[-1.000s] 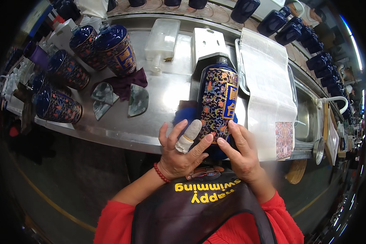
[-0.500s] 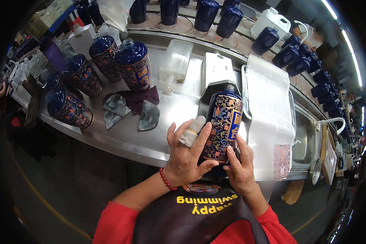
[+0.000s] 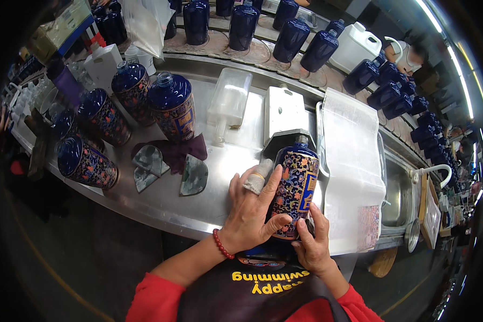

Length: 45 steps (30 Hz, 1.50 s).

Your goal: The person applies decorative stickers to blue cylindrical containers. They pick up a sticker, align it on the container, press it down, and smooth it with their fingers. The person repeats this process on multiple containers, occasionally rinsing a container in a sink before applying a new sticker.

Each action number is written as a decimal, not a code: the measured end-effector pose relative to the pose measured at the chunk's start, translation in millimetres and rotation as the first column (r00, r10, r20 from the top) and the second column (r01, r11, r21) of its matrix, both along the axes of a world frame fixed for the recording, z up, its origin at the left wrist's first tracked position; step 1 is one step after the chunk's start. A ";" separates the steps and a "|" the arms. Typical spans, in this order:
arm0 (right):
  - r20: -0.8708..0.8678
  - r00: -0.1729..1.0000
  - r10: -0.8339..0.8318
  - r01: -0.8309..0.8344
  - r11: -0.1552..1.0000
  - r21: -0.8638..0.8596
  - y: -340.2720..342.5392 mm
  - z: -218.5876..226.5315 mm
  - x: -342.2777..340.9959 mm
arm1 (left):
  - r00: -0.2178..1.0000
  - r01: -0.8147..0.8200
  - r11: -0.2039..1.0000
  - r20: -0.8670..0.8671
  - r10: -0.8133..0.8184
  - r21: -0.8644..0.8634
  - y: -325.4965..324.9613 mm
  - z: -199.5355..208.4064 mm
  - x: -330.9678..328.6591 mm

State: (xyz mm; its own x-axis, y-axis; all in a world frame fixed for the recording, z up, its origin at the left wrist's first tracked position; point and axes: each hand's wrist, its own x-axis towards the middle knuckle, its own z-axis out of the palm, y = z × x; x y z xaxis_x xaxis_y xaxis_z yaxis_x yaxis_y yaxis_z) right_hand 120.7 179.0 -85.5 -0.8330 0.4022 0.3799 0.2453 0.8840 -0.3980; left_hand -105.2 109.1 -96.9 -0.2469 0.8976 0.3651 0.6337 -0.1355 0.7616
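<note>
A dark blue glass bottle [image 3: 291, 185] with a colourful floral, gold-edged wrap leans back in front of me, its neck against a dark angled rest [image 3: 290, 138]. My left hand [image 3: 248, 212] lies along its left side, fingers spread and thumb across the lower front. A grey cloth sleeve [image 3: 257, 177] covers one finger of that hand. At the lower right, my right hand [image 3: 315, 241] presses its fingertips to the wrap. Between them, both hands hold the bottle. Its base is partly hidden by my hands.
Several wrapped bottles [image 3: 172, 107] stand at the left, near a purple cloth [image 3: 185, 153] and dark marbled scraper-like pieces [image 3: 193, 176]. A clear square bottle [image 3: 229, 99] lies behind. White sheets [image 3: 349, 161] are at the right, before a sink [image 3: 400, 193]. Plain blue bottles [image 3: 245, 27] line the conveyor [image 3: 214, 45].
The whole view has shifted, so the bench appears lower. Plain bottles on the conveyor have moved to the right. Both hands stay on the wrapped bottle with little change.
</note>
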 end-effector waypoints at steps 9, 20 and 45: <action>0.024 1.000 0.016 -0.016 0.999 -0.032 1.1 1.8 2.8 | 1.000 -0.010 1.000 0.011 0.010 -0.005 12.6 5.7 -3.1; 0.004 1.000 0.019 -0.019 0.998 -0.058 -0.7 0.6 1.7 | 0.989 -0.048 0.999 -0.140 0.047 -0.002 25.8 10.2 -13.6; -0.015 1.000 0.027 -0.028 0.997 -0.070 -1.2 -3.6 2.0 | 0.991 -0.063 0.997 -0.114 0.067 0.040 -18.3 -5.8 10.2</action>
